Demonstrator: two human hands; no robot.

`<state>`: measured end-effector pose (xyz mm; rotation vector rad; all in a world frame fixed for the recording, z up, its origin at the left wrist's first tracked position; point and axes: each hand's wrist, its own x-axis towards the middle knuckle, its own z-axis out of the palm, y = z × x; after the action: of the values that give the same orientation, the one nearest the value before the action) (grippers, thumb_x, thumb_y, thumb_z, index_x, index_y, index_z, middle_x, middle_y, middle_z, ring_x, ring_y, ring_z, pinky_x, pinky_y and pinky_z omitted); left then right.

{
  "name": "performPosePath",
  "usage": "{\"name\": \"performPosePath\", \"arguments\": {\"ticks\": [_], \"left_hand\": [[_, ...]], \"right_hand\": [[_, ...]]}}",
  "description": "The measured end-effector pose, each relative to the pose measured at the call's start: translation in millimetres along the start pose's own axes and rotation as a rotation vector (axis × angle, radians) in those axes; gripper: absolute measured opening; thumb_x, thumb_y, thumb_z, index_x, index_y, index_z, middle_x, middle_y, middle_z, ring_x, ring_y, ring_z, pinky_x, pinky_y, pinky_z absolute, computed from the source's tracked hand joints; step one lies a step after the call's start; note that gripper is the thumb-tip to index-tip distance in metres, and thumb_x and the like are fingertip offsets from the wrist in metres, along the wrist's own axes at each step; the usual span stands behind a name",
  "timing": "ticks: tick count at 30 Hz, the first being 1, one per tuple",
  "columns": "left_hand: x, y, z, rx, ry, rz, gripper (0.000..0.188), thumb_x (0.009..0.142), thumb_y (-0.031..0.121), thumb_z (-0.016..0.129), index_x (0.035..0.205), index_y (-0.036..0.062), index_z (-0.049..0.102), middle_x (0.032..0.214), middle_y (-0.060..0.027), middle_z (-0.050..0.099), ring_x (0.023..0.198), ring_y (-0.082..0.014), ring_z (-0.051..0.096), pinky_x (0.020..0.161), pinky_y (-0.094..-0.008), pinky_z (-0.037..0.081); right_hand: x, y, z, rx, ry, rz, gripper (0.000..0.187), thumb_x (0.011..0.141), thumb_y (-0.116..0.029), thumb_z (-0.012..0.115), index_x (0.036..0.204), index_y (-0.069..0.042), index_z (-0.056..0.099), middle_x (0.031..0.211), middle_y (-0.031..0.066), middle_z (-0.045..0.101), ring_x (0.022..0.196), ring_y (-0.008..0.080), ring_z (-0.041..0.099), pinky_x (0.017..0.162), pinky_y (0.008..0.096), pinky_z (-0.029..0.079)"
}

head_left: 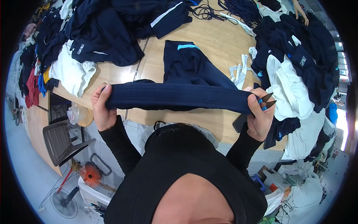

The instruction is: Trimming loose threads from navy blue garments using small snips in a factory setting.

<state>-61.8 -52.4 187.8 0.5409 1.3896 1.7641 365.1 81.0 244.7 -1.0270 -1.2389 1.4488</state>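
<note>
A pair of navy trousers (194,69) lies on the table in front of me, its stitched waistband (175,96) pulled out straight between my hands. My left hand (103,110) pinches the left end, thumb on top. The right end is gripped by my right hand (261,117), which also holds small thread snips (267,101) with blue on them; their dark blades point out to the right. Away from me, the rest of the trousers spreads over the wood, with a light blue strip (188,47) near the far end. My right fingers are partly hidden behind the cloth.
Dark garments (108,33) are heaped at the far left beside a white garment (72,69). Another pile of navy and white clothes (291,86) covers the right side. Dark cords (238,11) lie at the back. A phone-like dark object (239,123) rests near my right wrist.
</note>
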Motion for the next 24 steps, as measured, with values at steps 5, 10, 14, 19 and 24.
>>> {"name": "performPosePath", "arguments": {"ticks": [5,10,14,19,24], "left_hand": [[-3,0,8,-0.061,0.045,-0.027,0.017,0.102,0.016,0.073,0.095,0.0002,0.071,0.083,-0.0027,0.069,0.072,-0.0094,0.066,0.068,-0.0227,0.050],[-6,1,12,-0.059,0.014,-0.011,0.016,0.102,0.016,0.073,0.095,0.0008,0.072,0.082,-0.0019,0.068,0.072,-0.0089,0.065,0.067,-0.0226,0.049],[-5,-3,10,0.021,-0.053,0.006,0.017,0.104,0.016,0.071,0.096,0.0004,0.074,0.082,0.0004,0.067,0.072,-0.0062,0.062,0.067,-0.0220,0.046],[15,-34,33,0.853,-0.407,-0.146,0.033,0.104,0.030,0.074,0.094,-0.0004,0.078,0.076,0.0008,0.067,0.069,-0.0072,0.055,0.064,-0.0283,0.045],[-3,-50,142,0.704,-0.788,0.361,0.046,0.102,0.022,0.072,0.143,0.0020,0.064,0.139,-0.0210,0.069,0.130,-0.0348,0.067,0.110,-0.0395,0.051]], "right_hand": [[-1,1,2,-0.054,0.001,-0.023,0.018,0.098,-0.015,0.082,0.095,0.001,0.075,0.076,-0.0054,0.053,0.061,0.0014,0.040,0.053,0.0219,0.024],[-2,-2,2,-0.086,-0.019,-0.063,0.019,0.097,-0.016,0.083,0.095,0.001,0.075,0.078,-0.0042,0.051,0.061,0.0024,0.038,0.053,0.0227,0.023],[-1,-1,3,-0.088,-0.007,-0.073,0.017,0.096,-0.014,0.083,0.095,0.001,0.075,0.079,-0.0048,0.051,0.062,0.0020,0.038,0.053,0.0223,0.023],[6,1,26,-0.248,0.068,-0.013,0.017,0.096,-0.014,0.081,0.092,0.000,0.074,0.079,-0.0059,0.057,0.069,0.0013,0.043,0.060,0.0235,0.029],[7,-6,51,-0.475,-0.283,-0.066,0.015,0.100,-0.012,0.076,0.094,0.001,0.071,0.076,-0.0043,0.061,0.070,0.0030,0.048,0.062,0.0238,0.035]]}}
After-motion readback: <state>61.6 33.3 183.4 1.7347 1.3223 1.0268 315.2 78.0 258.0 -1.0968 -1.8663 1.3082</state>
